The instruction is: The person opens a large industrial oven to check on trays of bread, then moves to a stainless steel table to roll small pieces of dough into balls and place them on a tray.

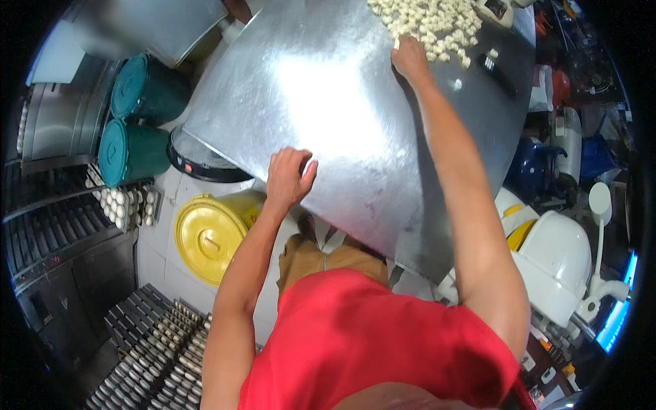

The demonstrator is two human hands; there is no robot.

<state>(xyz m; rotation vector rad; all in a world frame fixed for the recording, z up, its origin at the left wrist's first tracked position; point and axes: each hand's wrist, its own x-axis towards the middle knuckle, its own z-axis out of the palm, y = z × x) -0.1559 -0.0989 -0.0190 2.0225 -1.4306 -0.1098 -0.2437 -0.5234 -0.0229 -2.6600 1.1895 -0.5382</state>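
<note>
Many small pale dough pieces (434, 24) lie loosely spread at the far side of a shiny metal table (273, 102). At the near left edge of that pile, my right hand (410, 58) is reached out with its fingers curled down. A pale bit shows at its fingertips and looks like one of the dough pieces. My left hand (290, 176) rests by the table's near left edge, fingers bent and thumb apart, with nothing seen in it. To the right of the pile lies a black-handled tool (499, 74), its kind unclear.
Left of the table stand a round sieve (205, 154), a yellow lidded bin (208, 239) and two green lidded bins (133, 89). Egg trays (119, 205) and racks (160, 348) fill the lower left. A white machine (557, 263) is close at right.
</note>
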